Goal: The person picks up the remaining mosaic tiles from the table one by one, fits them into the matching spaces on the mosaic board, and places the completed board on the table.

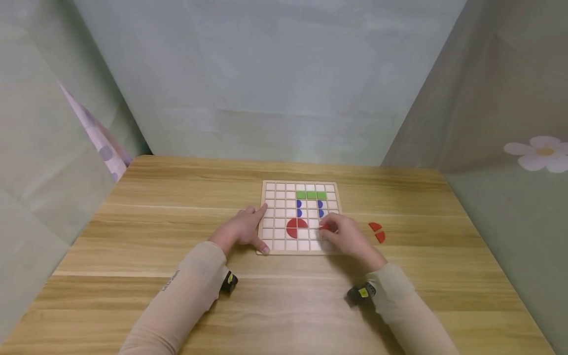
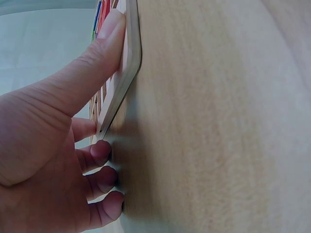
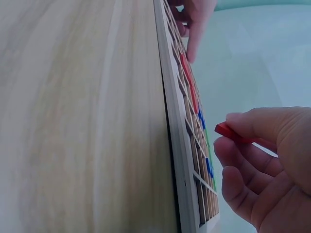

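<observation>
A square wooden grid board (image 1: 280, 243) lies on the table. My left hand (image 1: 241, 228) is at its left edge, thumb pressing the near left corner and index finger extended along the side; in the left wrist view, the other fingertips are beside the rim at the tabletop. Between thumb and fingers, my right hand (image 1: 348, 235) pinches a small red piece (image 3: 224, 130) above the right part of the board. Set in the grid are red quarter-circles (image 1: 296, 223), a row of green squares (image 1: 312, 195) and blue half-circles (image 1: 299, 208) in two columns.
Two loose red quarter-circles (image 1: 380, 237) lie on the wooden table (image 1: 284, 305), right of the board and close by the right hand. Pale curtains (image 1: 275, 74) surround the table at the back and sides.
</observation>
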The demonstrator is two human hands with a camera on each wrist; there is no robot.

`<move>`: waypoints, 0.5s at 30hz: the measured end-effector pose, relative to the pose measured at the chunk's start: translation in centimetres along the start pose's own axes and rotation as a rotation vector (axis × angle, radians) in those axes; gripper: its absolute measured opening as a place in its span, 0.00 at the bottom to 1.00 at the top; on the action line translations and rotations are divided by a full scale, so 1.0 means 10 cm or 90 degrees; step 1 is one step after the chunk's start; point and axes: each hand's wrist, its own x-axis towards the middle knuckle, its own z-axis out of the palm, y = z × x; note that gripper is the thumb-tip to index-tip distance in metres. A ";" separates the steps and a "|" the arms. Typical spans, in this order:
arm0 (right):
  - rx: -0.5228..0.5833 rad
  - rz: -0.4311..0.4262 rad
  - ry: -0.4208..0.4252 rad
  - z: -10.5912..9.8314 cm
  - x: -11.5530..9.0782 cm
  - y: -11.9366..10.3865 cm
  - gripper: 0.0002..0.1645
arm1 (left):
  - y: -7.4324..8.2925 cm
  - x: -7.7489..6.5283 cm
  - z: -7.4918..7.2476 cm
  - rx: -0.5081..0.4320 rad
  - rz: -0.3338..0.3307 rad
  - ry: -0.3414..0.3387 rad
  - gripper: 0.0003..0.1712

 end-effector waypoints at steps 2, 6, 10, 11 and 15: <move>0.005 0.002 -0.002 0.00 0.00 -0.01 0.07 | 0.00 0.00 0.00 0.001 0.001 0.000 0.76; 0.019 0.002 -0.005 0.01 0.01 -0.01 0.07 | 0.00 0.01 0.00 0.002 0.001 0.000 0.76; 0.033 -0.005 -0.007 0.03 0.01 -0.01 0.07 | 0.00 0.01 0.00 0.004 0.000 -0.003 0.75; 0.034 -0.006 -0.008 0.03 0.01 -0.01 0.07 | 0.00 0.00 0.00 0.005 0.000 -0.003 0.75; 0.032 -0.016 -0.010 0.03 0.01 -0.03 0.06 | 0.00 0.01 0.00 0.004 0.000 -0.004 0.75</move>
